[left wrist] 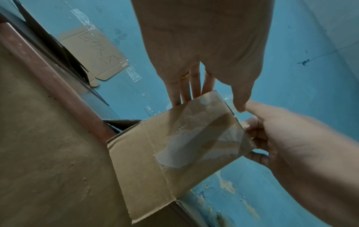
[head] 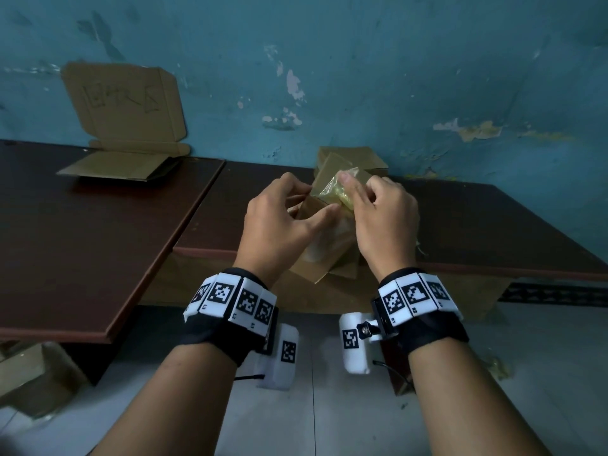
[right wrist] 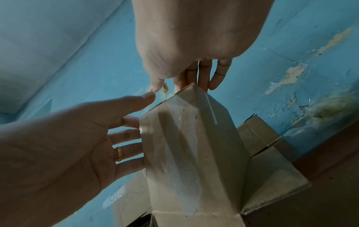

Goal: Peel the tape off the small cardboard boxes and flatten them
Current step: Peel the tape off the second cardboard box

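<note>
Handwritten characters, illegible, on the cardboard sheet (head: 123, 100) against the wall

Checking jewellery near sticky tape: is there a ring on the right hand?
No: the gold ring sits on a finger of the left hand; the right hand shows none.

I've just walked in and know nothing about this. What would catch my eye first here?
Two bare hands meet in the middle, the left hand steadying a small cardboard box while the right hand pinches crinkled yellowish tape at its top. Chunky checkered wristbands ring both wrists. Behind, a flattened box leans on the peeling blue wall.
</note>
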Available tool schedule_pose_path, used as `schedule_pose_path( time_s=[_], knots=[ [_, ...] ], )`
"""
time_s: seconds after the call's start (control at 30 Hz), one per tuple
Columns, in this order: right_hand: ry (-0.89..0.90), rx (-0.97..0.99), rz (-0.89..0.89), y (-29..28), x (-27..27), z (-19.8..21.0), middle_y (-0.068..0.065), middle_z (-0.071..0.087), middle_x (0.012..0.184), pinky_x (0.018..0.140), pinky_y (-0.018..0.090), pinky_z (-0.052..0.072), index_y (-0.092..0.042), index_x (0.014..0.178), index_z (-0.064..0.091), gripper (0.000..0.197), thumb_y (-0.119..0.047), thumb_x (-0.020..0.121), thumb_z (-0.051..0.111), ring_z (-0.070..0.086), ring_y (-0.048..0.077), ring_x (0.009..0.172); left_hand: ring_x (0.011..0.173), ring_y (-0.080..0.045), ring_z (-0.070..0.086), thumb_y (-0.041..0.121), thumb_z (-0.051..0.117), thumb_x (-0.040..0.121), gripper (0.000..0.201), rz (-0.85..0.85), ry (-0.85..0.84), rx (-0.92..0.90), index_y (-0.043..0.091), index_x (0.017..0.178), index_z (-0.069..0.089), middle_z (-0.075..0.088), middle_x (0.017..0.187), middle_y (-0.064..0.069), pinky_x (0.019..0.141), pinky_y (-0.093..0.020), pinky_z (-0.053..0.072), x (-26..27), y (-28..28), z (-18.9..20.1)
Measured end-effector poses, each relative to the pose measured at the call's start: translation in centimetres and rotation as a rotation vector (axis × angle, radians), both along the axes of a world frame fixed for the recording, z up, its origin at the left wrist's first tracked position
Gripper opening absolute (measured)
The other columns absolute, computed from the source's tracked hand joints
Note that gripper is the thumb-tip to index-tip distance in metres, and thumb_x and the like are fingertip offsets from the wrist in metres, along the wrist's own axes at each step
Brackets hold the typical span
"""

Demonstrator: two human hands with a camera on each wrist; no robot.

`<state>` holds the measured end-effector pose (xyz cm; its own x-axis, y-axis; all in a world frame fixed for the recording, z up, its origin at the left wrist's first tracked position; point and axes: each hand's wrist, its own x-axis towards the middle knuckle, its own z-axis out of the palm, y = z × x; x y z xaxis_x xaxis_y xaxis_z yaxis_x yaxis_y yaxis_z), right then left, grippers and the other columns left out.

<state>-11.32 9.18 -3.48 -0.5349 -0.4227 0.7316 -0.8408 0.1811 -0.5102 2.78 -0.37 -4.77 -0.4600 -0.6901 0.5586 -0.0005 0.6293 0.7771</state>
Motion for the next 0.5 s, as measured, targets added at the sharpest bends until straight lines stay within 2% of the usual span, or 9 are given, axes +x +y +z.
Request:
schedule_pose_path(
  time_s=[0.1,0.2,0.3,0.4,0.5],
  knots=[
    [0.009,-0.015,0.019,0.01,0.59,0.01,-0.006,0.052,0.068,0.065,0.037,0.041,-0.013,0.064,0.05,0.063,-0.065,0.1,0.059,0.055,0.023,0.074,0.092,-0.006,0.073,0.056,0.087,0.083,0.041,0.116,0.005,-0.058,0.022,0.091,0.065,0.074,0.094,0.01,0.081,-0.041,0.063,-0.33,-0.15,-0.44],
    [-0.009,-0.033,0.045,0.0,1.04,-0.05,-0.006,0.057,0.069,0.069,0.041,0.046,-0.014,0.064,0.054,0.062,-0.067,0.096,0.062,0.056,0.021,0.077,0.086,-0.008,0.072,0.049,0.084,0.089,0.034,0.17,0.031,-0.069,0.019,0.087,0.066,0.074,0.088,0.008,0.079,-0.044,0.061,-0.38,-0.26,-0.47],
    [-0.06,-0.029,0.083,0.18,1.12,0.01,-0.007,0.06,0.072,0.072,0.043,0.051,-0.015,0.068,0.059,0.062,-0.073,0.091,0.064,0.057,0.018,0.08,0.087,-0.003,0.074,0.043,0.078,0.097,0.027,0.147,0.052,-0.05,0.016,0.094,0.075,0.078,0.09,0.008,0.081,-0.037,0.063,-0.13,-0.16,-0.22],
    [-0.071,-0.01,0.101,0.51,1.01,0.2,-0.008,0.061,0.075,0.071,0.039,0.051,-0.017,0.072,0.061,0.066,-0.082,0.083,0.062,0.058,0.015,0.082,0.089,0.001,0.074,0.042,0.074,0.101,0.027,0.119,0.043,-0.049,0.016,0.102,0.081,0.079,0.093,0.009,0.082,-0.028,0.062,0.18,-0.1,-0.04],
    [-0.067,0.006,0.102,0.69,0.85,0.26,-0.008,0.061,0.077,0.07,0.036,0.051,-0.017,0.073,0.06,0.071,-0.088,0.077,0.062,0.058,0.014,0.083,0.089,0.003,0.074,0.039,0.07,0.104,0.028,0.081,0.048,-0.071,0.014,0.108,0.082,0.08,0.095,0.008,0.077,-0.016,0.059,0.35,0.12,0.08]
  ],
)
